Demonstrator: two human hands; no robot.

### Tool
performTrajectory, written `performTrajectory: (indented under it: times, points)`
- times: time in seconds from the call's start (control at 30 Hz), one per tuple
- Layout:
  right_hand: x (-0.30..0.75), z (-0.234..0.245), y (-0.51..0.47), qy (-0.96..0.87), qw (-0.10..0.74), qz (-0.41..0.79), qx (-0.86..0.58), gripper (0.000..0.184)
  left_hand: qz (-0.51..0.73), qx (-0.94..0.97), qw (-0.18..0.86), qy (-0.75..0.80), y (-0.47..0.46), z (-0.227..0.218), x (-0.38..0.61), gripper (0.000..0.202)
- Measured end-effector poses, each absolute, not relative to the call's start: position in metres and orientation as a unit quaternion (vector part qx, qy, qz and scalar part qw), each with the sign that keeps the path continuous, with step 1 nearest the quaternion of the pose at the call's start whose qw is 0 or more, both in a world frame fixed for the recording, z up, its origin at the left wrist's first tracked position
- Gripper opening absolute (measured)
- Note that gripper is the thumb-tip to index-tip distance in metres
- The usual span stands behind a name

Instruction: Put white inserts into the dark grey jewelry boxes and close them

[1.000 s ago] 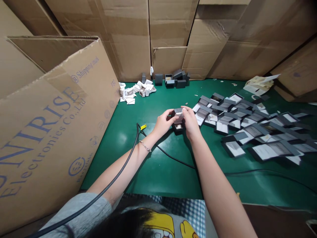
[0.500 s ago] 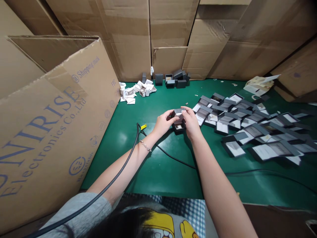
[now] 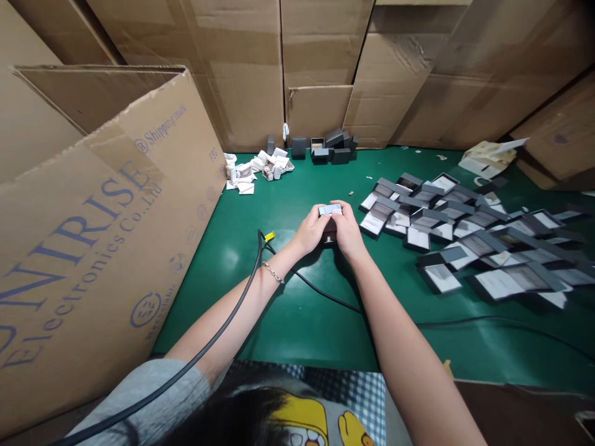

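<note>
Head: left hand, right hand, grips clasping small box; carton reads "Electronics Co.,Ltd".

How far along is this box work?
Looks done: the cluster of dark boxes at the back, mostly closed. In hand: the left hand and right hand clasp one small box. Left: many open boxes spread on the right, and a pile of white inserts.
</note>
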State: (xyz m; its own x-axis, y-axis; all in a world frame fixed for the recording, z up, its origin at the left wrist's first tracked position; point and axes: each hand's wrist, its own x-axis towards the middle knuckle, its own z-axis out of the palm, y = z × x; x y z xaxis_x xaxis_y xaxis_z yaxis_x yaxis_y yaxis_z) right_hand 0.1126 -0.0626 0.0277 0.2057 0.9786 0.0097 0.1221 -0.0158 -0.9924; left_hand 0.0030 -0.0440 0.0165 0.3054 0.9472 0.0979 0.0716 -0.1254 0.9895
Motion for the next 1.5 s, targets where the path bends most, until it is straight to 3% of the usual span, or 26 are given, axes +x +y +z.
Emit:
performTrajectory:
  times: [0.4, 1.5]
  points:
    - [0.109, 0.035, -0.065, -0.445, 0.507, 0.464, -0.573, 0.036, 0.442, 0.541, 0.592, 0.401, -0.043, 0.017, 0.007, 0.020]
    - [0.118, 0.036, -0.060, -0.454, 0.529, 0.477, -0.536, 0.033, 0.458, 0.573, 0.551, 0.398, -0.042, 0.029, 0.004, 0.016]
